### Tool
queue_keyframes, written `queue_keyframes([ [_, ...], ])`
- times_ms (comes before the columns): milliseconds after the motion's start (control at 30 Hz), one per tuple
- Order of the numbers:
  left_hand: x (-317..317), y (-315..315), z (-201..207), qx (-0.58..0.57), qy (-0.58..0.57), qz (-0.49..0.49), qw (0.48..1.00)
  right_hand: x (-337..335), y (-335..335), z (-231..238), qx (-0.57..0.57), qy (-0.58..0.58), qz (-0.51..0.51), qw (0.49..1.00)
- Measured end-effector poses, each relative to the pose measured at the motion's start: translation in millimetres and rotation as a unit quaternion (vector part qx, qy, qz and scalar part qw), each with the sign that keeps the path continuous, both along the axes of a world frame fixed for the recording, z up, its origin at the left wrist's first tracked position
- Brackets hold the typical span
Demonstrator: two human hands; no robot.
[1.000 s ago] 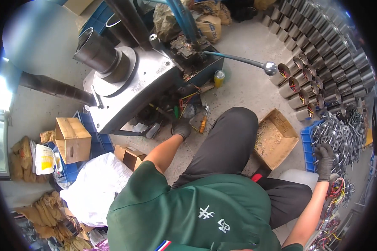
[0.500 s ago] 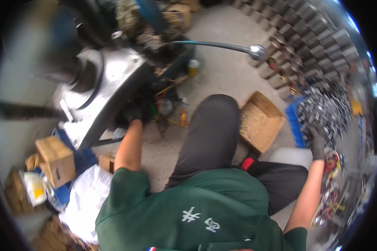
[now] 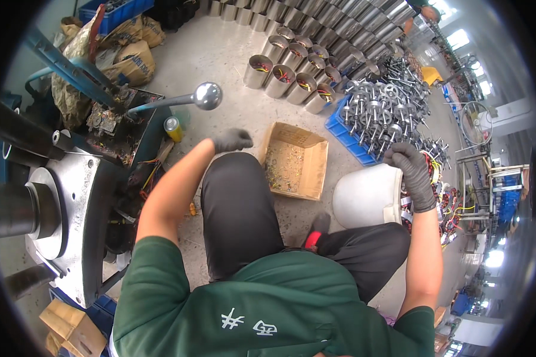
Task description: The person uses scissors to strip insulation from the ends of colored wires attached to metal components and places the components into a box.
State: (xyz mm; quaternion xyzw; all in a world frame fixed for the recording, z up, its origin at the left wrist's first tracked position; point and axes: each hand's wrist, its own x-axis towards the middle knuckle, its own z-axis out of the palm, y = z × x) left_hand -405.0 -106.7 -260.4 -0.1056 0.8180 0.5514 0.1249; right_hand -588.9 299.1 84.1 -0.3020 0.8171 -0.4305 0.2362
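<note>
My left hand, in a dark grey glove, hangs just beyond my left knee, near the open cardboard box. Its fingers are curled together and nothing shows in them. My right hand, gloved alike, is raised beside the rim of a white bucket. The fingers there are bent in toward the thumb; what they hold, if anything, is hidden. Just past the fingertips stands a blue crate heaped with metal rotors on shafts. Small scraps lie on the bottom of the box.
At left stands a machine with a metal plate and a lever ending in a shiny ball. A yellow can is near it. Metal cylinders, some with coloured wires inside, stand in rows at the back. Wound wire parts lie at right.
My left hand has come out from the machine to beyond my knee. The right hand has drawn back from the heap of metal parts. The view has swung right.
</note>
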Motion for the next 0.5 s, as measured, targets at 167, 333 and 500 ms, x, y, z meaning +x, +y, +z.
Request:
queue_keyframes([
  [167,-88.8,15.4,86.3,-0.122,-0.101,-0.183,0.970,10.7,23.8,-17.0,0.001,-0.001,0.027,1.000],
  [333,-109.9,96.9,70.8,-0.240,-0.235,-0.356,0.872,9.9,61.6,-40.1,0.002,-0.077,-0.028,0.997],
  [500,-94.2,153.6,-0.3,-0.419,-0.179,-0.414,0.788,13.1,98.2,-60.1,0.012,0.015,0.044,0.999],
])
